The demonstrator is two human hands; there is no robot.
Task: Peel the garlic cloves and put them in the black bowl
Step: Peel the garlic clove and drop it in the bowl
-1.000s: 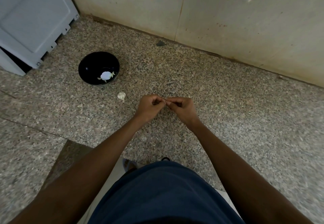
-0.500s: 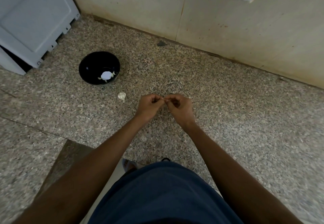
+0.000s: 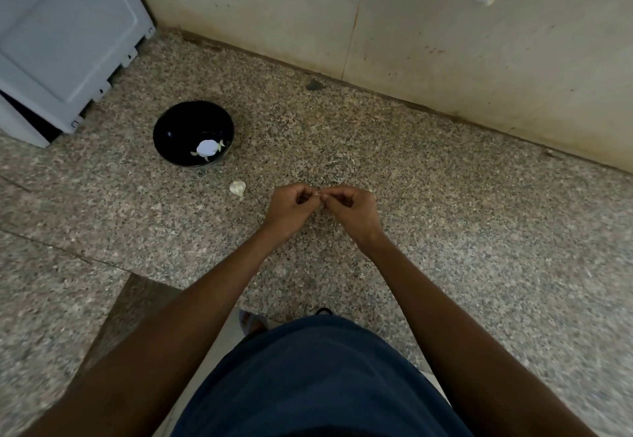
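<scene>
Dim, soft light; wide-angle edge warp

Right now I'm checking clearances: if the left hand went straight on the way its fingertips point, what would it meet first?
The right hand: the left hand points at it, fingertips meeting over a small garlic clove.

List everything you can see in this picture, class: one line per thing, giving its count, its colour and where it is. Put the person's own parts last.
black bowl: one, black, on the floor at left, pale pieces lying in it.
garlic clove: one, whitish, on the floor between bowl and hands.
small piece: one, pale, pinched between both hands; too small to identify.
grey panel: one, light grey, upper left corner.
wall: one, beige, along the top.
floor: one, speckled stone.
dark blue garment: one, bottom centre.
left hand: one, centre.
right hand: one, centre, fingertips meeting the left's.
</scene>
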